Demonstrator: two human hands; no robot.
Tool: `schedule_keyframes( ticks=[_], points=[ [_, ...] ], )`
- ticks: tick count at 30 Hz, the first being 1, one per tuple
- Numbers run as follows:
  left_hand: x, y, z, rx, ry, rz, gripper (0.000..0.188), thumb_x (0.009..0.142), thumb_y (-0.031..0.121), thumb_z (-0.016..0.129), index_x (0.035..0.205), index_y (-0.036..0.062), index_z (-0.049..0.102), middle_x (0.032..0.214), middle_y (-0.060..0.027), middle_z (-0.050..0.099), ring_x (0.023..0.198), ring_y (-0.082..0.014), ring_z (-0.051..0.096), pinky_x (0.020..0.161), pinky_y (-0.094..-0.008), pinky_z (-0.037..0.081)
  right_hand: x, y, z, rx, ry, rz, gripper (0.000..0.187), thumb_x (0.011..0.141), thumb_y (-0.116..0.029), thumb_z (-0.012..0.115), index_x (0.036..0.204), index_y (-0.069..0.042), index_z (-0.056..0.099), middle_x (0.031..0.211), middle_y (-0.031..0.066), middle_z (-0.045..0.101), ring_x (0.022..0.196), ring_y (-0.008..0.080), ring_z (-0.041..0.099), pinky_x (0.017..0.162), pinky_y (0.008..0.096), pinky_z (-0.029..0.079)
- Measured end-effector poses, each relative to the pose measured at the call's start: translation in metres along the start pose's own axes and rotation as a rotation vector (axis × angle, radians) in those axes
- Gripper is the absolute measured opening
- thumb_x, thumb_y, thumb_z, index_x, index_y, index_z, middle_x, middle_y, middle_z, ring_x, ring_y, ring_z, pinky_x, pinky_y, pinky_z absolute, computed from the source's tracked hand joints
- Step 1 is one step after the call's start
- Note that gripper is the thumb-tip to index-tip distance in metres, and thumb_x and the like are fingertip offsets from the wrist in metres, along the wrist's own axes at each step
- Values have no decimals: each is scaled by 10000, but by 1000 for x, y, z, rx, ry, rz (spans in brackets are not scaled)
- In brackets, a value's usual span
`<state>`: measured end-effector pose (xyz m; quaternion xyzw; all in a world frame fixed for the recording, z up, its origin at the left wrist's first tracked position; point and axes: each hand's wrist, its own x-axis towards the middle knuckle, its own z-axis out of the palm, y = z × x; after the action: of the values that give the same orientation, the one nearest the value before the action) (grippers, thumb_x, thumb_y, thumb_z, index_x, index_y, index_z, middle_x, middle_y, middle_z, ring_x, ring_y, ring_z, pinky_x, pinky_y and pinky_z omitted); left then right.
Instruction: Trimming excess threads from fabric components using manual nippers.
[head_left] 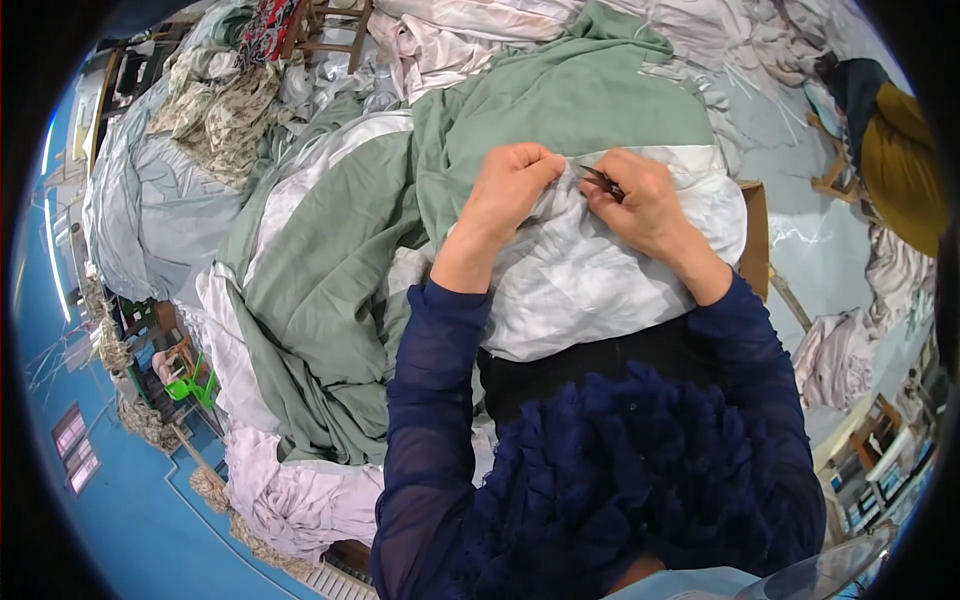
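Across my lap and out in front lies a large cloth with a sage green part (pixel 570 105) and a white part (pixel 585 295), joined along a seam. My left hand (pixel 510 190) is closed in a pinch on the cloth at this seam. Just to its right, my right hand (pixel 645 198) is closed around small dark thread snips (pixel 604 184), whose tips point left toward the pinched spot. Its lower fingers also touch the white part. Whether a thread lies between the blades is too small to tell.
More of the green and white cloth (pixel 320 300) spreads to my left. Pale pink fabric (pixel 300 490) is heaped beyond it. A cardboard box (pixel 755 235) stands by my right knee. Mustard cloth (pixel 905 170) hangs at far right. A wooden stool (pixel 338 35) is at the back.
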<state>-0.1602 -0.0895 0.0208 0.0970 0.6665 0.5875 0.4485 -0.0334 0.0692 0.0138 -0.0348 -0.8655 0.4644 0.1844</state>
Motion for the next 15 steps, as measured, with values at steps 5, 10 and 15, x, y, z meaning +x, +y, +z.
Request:
schedule_keyframes(
  ticks=[5,10,15],
  points=[
    [1,-2,-4,27,-35,-16,169,952,124,650,817,28,683,719,66,611,613,-8,478,532,-199,350,-4,-1,-5,212,22,133,108,819,-30,700,799,-15,595,689,39,536,585,128,494,531,287,386],
    [0,2,3,39,8,-29,193,927,126,661,763,25,661,678,77,562,585,-12,434,504,-220,316,3,-1,-9,274,48,140,83,836,-20,670,805,-24,594,715,4,540,593,74,460,543,244,364],
    [1,9,7,160,-21,-97,183,922,126,672,761,41,662,690,78,578,587,-9,439,509,-208,310,4,5,-8,598,136,303,71,904,-66,655,850,-46,614,771,-19,591,607,58,484,547,210,364]
  ],
)
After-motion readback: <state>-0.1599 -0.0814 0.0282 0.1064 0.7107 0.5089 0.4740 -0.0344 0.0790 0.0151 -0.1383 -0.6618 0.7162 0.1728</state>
